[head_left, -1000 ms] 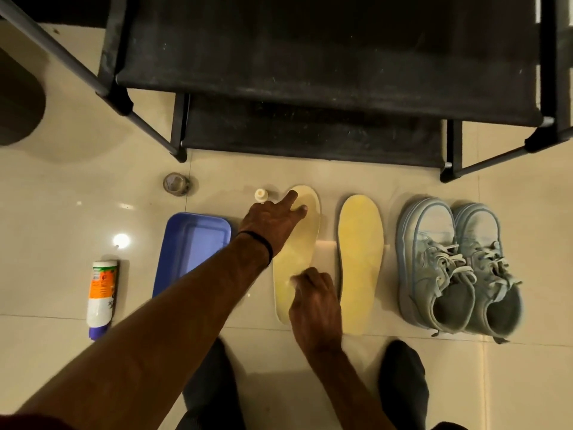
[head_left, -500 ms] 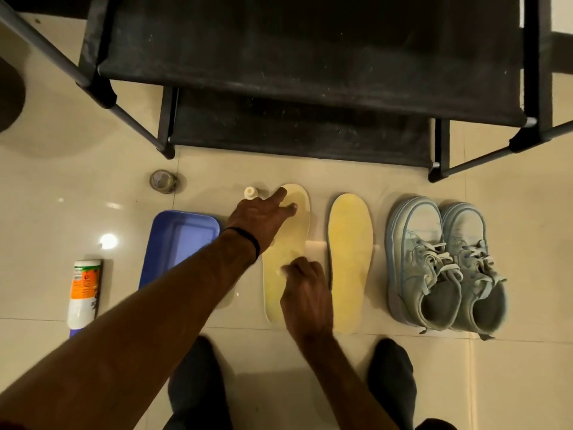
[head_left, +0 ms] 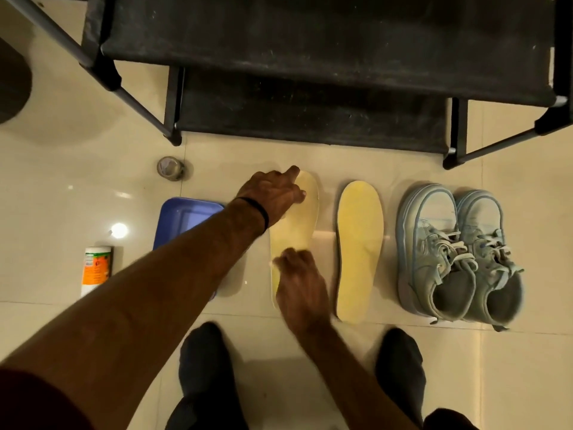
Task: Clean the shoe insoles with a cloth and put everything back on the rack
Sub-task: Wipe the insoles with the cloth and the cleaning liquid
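Two yellow insoles lie side by side on the tiled floor in front of the black shoe rack [head_left: 310, 41]. My left hand [head_left: 273, 193] presses with straight fingers on the toe end of the left insole [head_left: 294, 231]. My right hand [head_left: 297, 280] lies knuckles-up and blurred on that insole's heel half, fingers curled down; whatever is under them is hidden. The right insole [head_left: 359, 243] lies untouched. A pair of light blue sneakers [head_left: 434, 259] stands to its right. A pale, cloth-like thing [head_left: 234, 280] shows under my left forearm.
A blue tray [head_left: 186, 215] lies left of the insoles, partly under my forearm. Further left lies a white and orange bottle [head_left: 96, 268], and a small round jar [head_left: 170, 168] stands near the rack's leg. My dark-socked feet [head_left: 201, 367] stand at the bottom.
My right hand has shifted slightly up the left insole. My left hand stays on the toe end and now hides a small white bottle that stood beside it.
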